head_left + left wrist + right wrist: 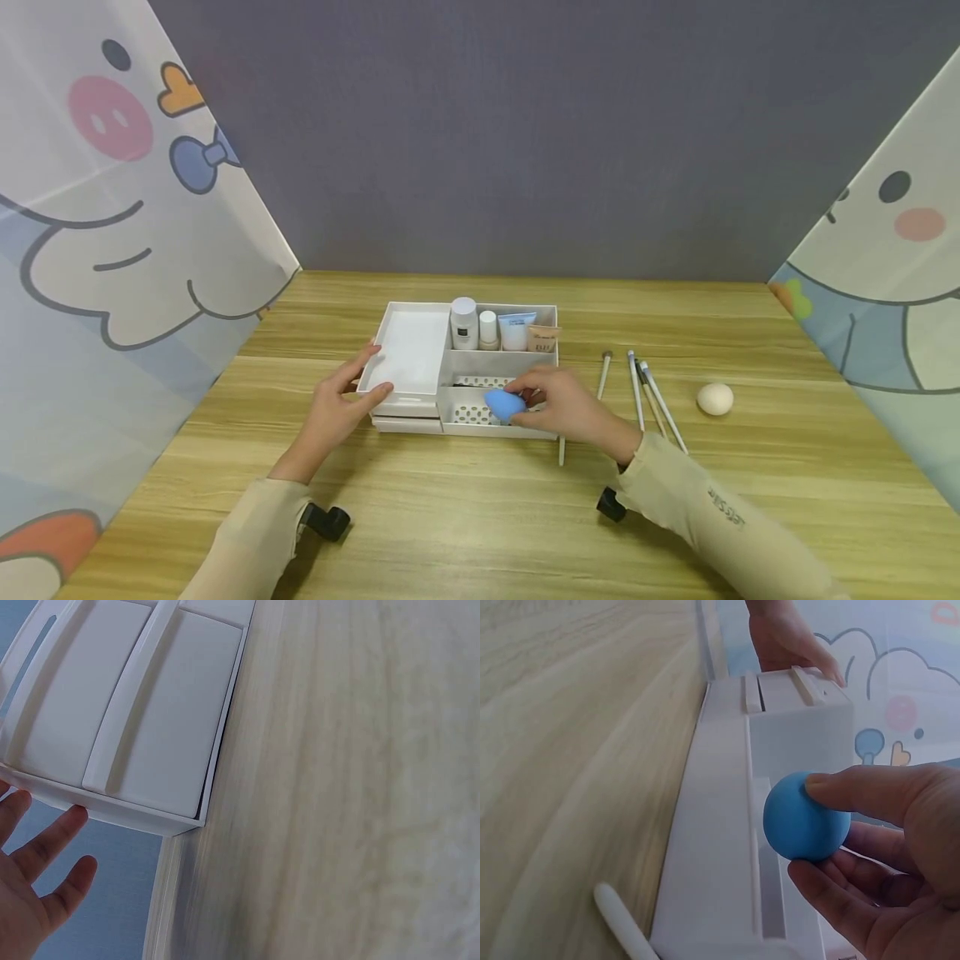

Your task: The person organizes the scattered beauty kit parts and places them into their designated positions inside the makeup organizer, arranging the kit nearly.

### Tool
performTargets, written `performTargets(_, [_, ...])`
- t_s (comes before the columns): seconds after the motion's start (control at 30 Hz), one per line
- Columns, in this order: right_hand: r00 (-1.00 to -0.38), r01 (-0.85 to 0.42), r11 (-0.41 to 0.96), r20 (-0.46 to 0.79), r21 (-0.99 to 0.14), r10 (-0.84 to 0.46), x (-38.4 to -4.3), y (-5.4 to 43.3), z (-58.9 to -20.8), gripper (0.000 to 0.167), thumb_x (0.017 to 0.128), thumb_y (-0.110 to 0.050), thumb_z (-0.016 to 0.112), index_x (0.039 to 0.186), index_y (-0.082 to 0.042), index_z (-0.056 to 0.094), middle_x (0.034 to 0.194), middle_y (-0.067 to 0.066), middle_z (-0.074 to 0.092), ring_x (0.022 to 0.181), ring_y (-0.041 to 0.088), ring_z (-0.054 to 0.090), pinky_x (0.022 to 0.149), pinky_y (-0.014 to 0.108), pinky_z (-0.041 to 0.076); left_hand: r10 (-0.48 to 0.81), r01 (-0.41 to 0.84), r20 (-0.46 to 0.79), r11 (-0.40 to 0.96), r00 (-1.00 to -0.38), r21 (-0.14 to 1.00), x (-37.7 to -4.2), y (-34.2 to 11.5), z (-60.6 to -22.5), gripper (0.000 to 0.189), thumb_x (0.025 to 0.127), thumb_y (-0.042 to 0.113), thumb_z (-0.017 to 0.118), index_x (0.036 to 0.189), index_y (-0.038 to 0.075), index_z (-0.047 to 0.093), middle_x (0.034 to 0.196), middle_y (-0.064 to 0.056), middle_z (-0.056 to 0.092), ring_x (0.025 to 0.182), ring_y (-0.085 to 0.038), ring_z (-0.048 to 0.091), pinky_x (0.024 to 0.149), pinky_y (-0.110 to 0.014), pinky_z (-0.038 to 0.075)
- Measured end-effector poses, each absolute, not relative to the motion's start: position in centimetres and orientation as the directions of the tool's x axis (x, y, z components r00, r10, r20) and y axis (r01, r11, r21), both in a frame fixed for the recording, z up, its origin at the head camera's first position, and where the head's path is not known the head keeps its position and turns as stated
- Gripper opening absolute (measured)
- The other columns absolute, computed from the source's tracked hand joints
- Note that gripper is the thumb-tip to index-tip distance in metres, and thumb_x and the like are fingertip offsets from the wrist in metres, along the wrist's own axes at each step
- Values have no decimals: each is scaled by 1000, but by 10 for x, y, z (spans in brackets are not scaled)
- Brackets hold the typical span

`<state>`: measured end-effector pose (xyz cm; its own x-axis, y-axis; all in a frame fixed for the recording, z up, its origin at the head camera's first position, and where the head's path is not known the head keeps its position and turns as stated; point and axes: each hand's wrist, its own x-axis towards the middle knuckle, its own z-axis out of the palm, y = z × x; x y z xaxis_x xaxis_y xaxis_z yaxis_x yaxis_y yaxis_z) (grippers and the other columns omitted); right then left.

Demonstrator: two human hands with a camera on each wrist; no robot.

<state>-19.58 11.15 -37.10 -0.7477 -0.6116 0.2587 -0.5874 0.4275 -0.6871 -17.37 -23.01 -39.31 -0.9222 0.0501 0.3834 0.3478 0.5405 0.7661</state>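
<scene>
My right hand (566,406) pinches a blue makeup sponge (502,405) between thumb and fingers, over the front right compartment of a white cosmetics organizer (408,346). In the right wrist view, the sponge (802,819) is rounded and stands above the box's opening. My left hand (337,412) touches the organizer's left side with fairly straight fingers, its thumb near the top front edge. Two drawer fronts (169,712) show in the left wrist view. In the back compartments stand a white bottle (464,325), a small white-capped bottle (488,331), a pale blue tube (516,332) and a beige tube (542,337).
Several makeup brushes (663,406) lie on the wooden table (480,517) right of the organizer. One slim handle (562,452) pokes out by its front right corner. Farther right sits a cream-colored sponge (715,399). A grey panel (510,142) rises behind the table.
</scene>
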Motion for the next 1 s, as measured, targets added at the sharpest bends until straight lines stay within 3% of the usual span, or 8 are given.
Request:
performTargets(0.43, [-717, -612, 407, 258, -679, -648, -199, 87, -377, 32, 80, -3, 83, 109, 4, 71, 100, 10, 67, 88, 19, 67, 77, 24, 57, 41, 331, 369, 540, -929, 774, -174, -232, -394, 57, 88, 7, 75, 142, 4, 54, 149, -15, 45, 100, -31, 63, 78, -12, 47])
performTargets(0.7, [-745, -587, 463, 219, -664, -631, -202, 77, -379, 32, 81, -8, 83, 110, 2, 72, 100, 9, 68, 88, 19, 67, 76, 24, 56, 44, 330, 365, 539, -930, 775, -174, -232, -395, 58, 89, 8, 74, 143, 5, 54, 149, -15, 45, 98, -31, 64, 77, -14, 49])
performTargets(1.0, [-742, -594, 490, 199, -639, -640, -203, 71, -385, 20, 83, -6, 80, 101, 2, 75, 93, 8, 71, 85, 18, 68, 74, 20, 54, 45, 332, 367, 538, -929, 775, -175, -232, -396, 58, 88, 7, 75, 143, 5, 54, 149, -15, 46, 98, -31, 64, 77, -13, 48])
